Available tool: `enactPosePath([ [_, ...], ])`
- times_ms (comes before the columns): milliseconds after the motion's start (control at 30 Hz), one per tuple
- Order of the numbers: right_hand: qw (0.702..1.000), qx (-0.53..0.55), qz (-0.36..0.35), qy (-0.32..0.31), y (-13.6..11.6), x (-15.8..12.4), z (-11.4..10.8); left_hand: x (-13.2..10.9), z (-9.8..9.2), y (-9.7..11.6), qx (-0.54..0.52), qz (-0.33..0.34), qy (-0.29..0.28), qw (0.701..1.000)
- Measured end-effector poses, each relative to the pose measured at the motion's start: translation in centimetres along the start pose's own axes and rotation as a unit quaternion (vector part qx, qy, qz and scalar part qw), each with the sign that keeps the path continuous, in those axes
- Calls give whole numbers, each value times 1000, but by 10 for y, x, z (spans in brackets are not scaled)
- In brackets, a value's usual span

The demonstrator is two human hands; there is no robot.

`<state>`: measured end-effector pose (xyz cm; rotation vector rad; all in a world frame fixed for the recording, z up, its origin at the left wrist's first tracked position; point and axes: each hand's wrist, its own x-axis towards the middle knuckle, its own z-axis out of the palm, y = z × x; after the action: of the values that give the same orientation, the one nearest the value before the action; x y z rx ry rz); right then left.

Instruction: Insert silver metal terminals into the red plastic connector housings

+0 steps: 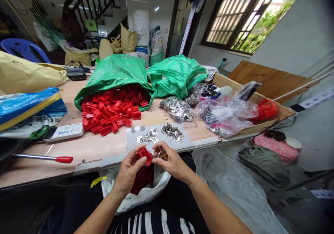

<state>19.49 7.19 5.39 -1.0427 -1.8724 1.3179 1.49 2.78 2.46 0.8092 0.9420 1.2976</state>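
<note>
My left hand point(125, 171) is closed on a small red plastic housing point(145, 155), a hollow box-like part held between thumb and fingers. Beside it, my right hand point(173, 162) pinches thumb and fingertips together at the housing's edge; what they hold is too small to make out. Something yellow shows at its fingers. Below both hands, a white sack point(156, 188) in the lap holds more red parts. Just beyond them, a grey sheet point(133, 145) carries a pile of shiny metal pieces point(148, 135) and a darker pile of metal pieces point(172, 132).
A green sack point(117, 70) spills red housings point(109, 112) onto the table. Another green sack point(177, 75), a bag of metal pieces point(177, 109) and a wooden tray point(283, 114) of plastic bags stand right. A red-handled lever point(64, 160) juts in at left.
</note>
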Motion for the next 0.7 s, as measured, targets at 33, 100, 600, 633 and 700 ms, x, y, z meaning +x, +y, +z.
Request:
enactPosePath([
  [33, 1000, -11, -2, 9, 4, 0, 0, 1, -1, -1, 12, 12, 1, 1000],
  [100, 998, -61, -14, 26, 12, 2, -1, 6, -6, -2, 54, 48, 10, 997],
  [600, 967, -249, -59, -7, 26, 28, 9, 44, -46, -5, 378, 129, -24, 916],
  [633, 966, -250, -62, -13, 26, 28, 10, 44, -46, -4, 382, 129, -27, 915],
  [700, 965, -252, -63, -25, 27, 29, 10, 44, -46, -2, 387, 131, -32, 912],
])
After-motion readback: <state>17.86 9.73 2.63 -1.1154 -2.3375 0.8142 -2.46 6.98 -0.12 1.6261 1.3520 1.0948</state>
